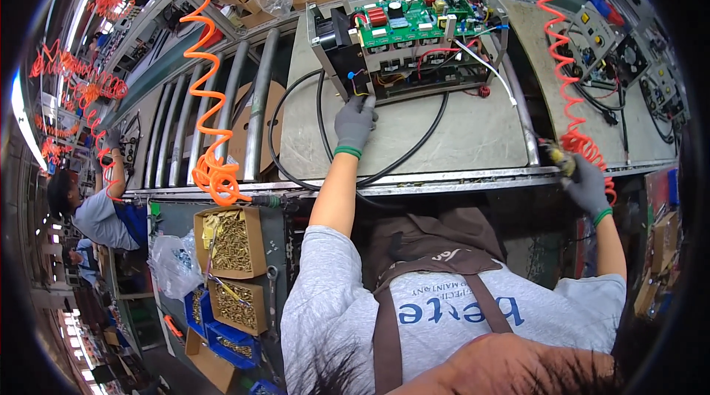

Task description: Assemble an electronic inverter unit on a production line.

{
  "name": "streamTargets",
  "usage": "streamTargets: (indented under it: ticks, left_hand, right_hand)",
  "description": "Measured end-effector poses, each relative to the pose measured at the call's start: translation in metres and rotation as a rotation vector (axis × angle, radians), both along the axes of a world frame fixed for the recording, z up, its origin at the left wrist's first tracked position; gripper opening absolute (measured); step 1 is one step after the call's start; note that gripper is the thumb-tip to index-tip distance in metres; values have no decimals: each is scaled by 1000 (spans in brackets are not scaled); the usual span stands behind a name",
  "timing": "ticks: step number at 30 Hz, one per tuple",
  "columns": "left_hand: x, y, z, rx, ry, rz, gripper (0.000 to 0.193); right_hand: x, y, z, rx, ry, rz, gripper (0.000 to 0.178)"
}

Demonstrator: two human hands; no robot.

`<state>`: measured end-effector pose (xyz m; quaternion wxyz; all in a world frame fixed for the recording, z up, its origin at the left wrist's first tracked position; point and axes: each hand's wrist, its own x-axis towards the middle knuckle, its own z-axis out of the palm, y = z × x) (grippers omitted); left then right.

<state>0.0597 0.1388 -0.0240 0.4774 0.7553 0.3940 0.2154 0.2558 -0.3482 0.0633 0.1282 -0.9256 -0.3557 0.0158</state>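
Note:
An open metal machine chassis (355, 62) with a green circuit board (399, 25) on top stands on a pale board (473, 132) across the bench. My left hand (356, 126), in a grey glove with a green cuff, grips the chassis's lower front edge near its left corner. Beside it a thick black cable (421, 145) loops over the board. My right hand (588, 188), gloved alike, is out at the bench's front right edge. Its fingers are closed around a black-and-yellow hand tool (563, 163), partly blurred, close to the red coiled air hose (551, 25).
Left of the board run metal rollers (259, 114), with an orange coiled hose (207, 62) hanging over them. Cardboard boxes of brass screws (231, 243) and blue bins (233, 343) stand at lower left. More units (592, 36) sit at right. A co-worker (103, 210) is far left.

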Motion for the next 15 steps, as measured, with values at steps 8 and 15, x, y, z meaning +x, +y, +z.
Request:
streamTargets:
  ticks: [8, 15]
  left_hand:
    - [9, -17, 5, 25, -72, 172, 28]
    - [11, -11, 0, -73, -120, 210, 29]
  right_hand:
    - [183, -129, -72, -128, -62, -257, 56]
    - [182, -99, -48, -404, -369, -359, 55]
